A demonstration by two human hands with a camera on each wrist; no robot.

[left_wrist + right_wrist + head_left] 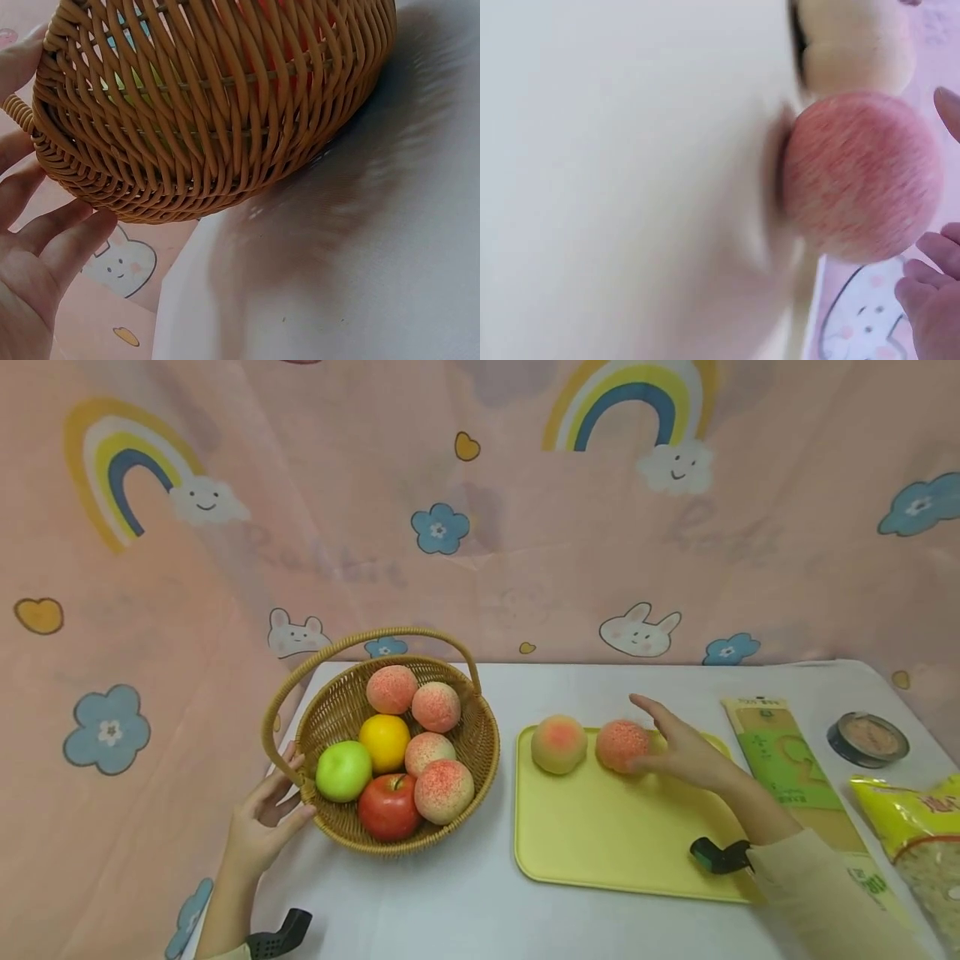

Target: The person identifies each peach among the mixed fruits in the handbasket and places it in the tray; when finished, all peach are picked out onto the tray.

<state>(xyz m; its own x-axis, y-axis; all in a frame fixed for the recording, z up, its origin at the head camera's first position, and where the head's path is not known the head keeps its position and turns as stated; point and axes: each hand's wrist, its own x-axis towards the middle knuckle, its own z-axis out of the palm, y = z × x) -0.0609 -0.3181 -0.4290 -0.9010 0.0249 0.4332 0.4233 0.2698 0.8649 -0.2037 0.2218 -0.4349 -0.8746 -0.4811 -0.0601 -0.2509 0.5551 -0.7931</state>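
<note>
A wicker basket [487, 760] with an arched handle holds several peaches [444, 792], a red apple [389, 807], a green apple [343, 771] and an orange-yellow round fruit [385, 743]. At its left side my left hand [261, 827] grips the rim by the handle's base, fingers and thumb against the weave [225, 112]. On the yellow tray [600, 843] lie a pale peach [558, 744] and, right of it, a redder peach [622, 746]. My right hand [686, 752] is spread around the redder peach's right side; the right wrist view shows its fingertips [922, 274] just beside that peach.
Right of the tray lies a flat green-and-tan packet [791, 768]. Beyond it are a round, dark-rimmed container [868, 738] and a yellow, partly clear bag [918, 827] at the table's right edge. A printed pink cloth [510, 577] hangs behind the white table [420, 910].
</note>
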